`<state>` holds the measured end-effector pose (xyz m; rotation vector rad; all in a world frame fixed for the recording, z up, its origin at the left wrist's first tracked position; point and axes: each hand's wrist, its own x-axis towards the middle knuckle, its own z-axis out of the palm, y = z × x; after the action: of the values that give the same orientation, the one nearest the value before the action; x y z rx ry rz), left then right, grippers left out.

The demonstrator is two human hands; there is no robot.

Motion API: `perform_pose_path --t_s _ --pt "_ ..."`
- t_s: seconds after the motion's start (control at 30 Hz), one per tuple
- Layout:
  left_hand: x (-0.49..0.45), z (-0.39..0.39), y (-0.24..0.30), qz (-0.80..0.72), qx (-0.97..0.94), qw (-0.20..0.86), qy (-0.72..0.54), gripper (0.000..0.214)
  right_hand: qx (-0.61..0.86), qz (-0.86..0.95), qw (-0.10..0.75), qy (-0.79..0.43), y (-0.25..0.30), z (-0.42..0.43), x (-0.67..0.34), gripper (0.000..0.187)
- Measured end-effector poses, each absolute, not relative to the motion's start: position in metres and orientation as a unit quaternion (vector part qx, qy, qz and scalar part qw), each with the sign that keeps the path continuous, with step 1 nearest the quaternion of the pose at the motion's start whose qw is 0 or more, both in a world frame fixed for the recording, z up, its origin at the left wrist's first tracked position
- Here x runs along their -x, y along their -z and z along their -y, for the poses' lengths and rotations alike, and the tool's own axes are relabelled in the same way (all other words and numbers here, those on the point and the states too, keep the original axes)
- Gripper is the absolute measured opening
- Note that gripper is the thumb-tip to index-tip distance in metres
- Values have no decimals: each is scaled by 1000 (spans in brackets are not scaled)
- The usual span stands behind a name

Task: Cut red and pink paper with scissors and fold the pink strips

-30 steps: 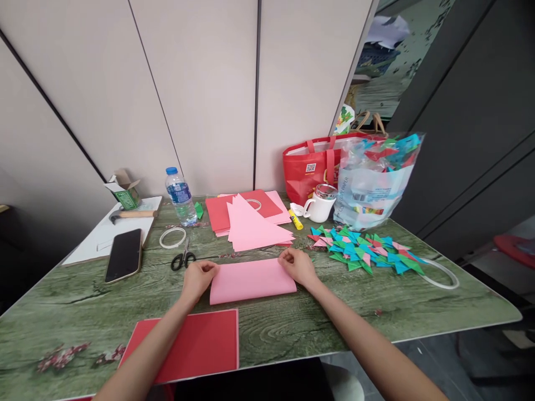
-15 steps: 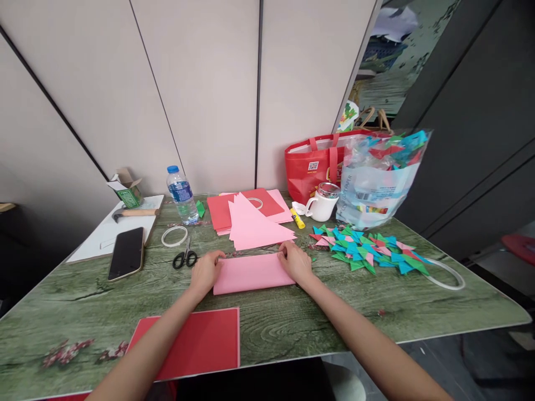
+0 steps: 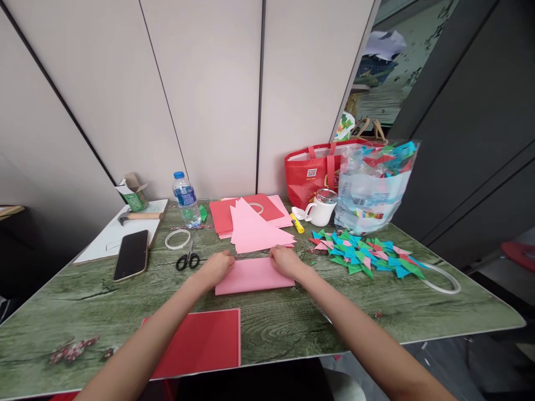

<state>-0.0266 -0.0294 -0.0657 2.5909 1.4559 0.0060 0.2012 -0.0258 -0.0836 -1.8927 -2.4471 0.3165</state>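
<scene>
A sheet of pink paper [image 3: 254,279], folded into a wide strip, lies on the table before me. My left hand [image 3: 218,269] is closed at its upper left corner, fingertips on the far edge. At the upper right, my right hand [image 3: 286,262] grips the same edge with bent fingers. The fingertips are partly hidden behind the hands. Just beyond lies a fan of pink paper triangles [image 3: 256,231]. Black-handled scissors [image 3: 188,260] rest left of my left hand. Nearer to me, partly under my left forearm, is a stack of red paper [image 3: 204,342].
Folded coloured paper pieces [image 3: 363,253] and a white ring [image 3: 443,284] lie right. Behind stand a white mug [image 3: 321,210], a plastic bag [image 3: 370,195] and a red tote bag [image 3: 301,178]. Left are a water bottle [image 3: 186,203], a phone [image 3: 131,255] and a hammer [image 3: 142,217].
Both hands have moved inward along the far edge of the pink paper, closer together. The camera view has shifted slightly; the paper stays in place.
</scene>
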Motion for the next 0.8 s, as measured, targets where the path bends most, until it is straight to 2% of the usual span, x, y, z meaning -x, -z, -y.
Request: perform_pose_path --t_s 0.23,0.37,0.5,0.6,0.8 --pt "13 32 63 -458 -887 40 45 30 566 818 8 -106 79 29 -188 25" --pt "7 34 67 -439 -896 38 48 31 518 847 19 -115 81 34 -185 31" --pt "5 35 69 -430 -901 44 46 26 518 846 11 -123 79 35 -183 26" --pt "7 36 71 -413 -909 50 43 24 526 841 4 -124 78 34 -177 30" --pt "7 35 73 -402 -912 58 50 29 489 859 3 -150 80 29 -167 21"
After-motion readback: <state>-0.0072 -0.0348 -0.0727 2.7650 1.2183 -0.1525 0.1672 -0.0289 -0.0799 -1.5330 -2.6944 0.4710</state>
